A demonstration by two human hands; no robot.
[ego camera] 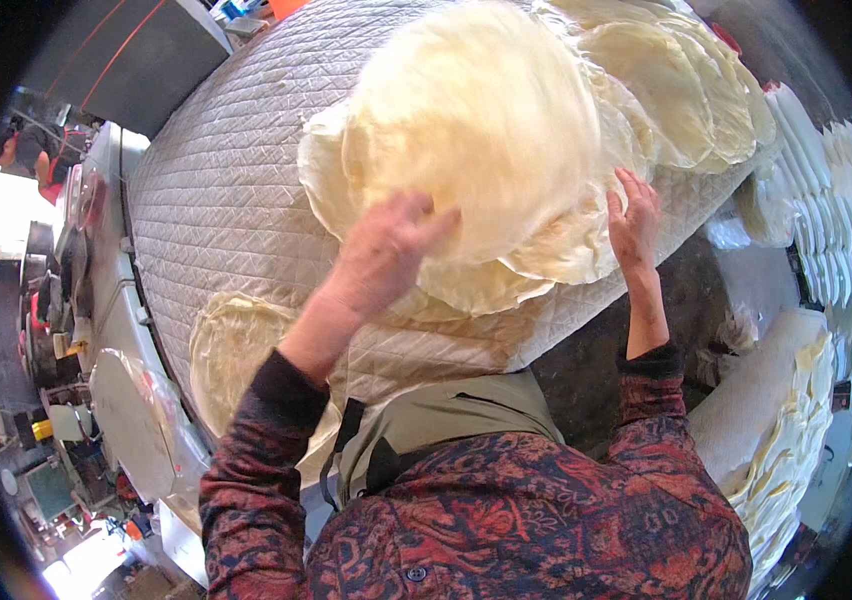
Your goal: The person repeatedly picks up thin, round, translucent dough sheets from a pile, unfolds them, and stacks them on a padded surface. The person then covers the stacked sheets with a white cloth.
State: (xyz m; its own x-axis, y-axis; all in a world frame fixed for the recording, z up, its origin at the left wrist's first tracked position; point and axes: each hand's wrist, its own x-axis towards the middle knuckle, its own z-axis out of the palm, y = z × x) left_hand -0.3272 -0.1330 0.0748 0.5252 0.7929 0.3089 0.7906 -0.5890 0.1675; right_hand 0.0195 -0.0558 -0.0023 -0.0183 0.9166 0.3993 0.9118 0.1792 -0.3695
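A large, thin round sheet of flatbread (pixel 471 127), blurred by motion, spreads over several overlapping sheets. My left hand (pixel 392 244) is at its near left edge, thumb apart and fingers bent. Blur hides whether those fingers grip the sheet. To the right, my right hand (pixel 636 217) has its fingers raised and holds nothing, beside the near right edge of the sheets (pixel 568 240). All of this lies on a quilted pale cloth (pixel 238 180). Another round sheet (pixel 235 345) rests near my left forearm.
More overlapping flatbreads (pixel 651 90) lie at the far right. Stacked folded pale sheets (pixel 838 217) stand beyond the cloth's right side. Near my right elbow is a pale padded surface (pixel 756 405) with wrinkled sheets. A wrapped round board (pixel 133 420) stands left, and a person (pixel 36 154) is farther off.
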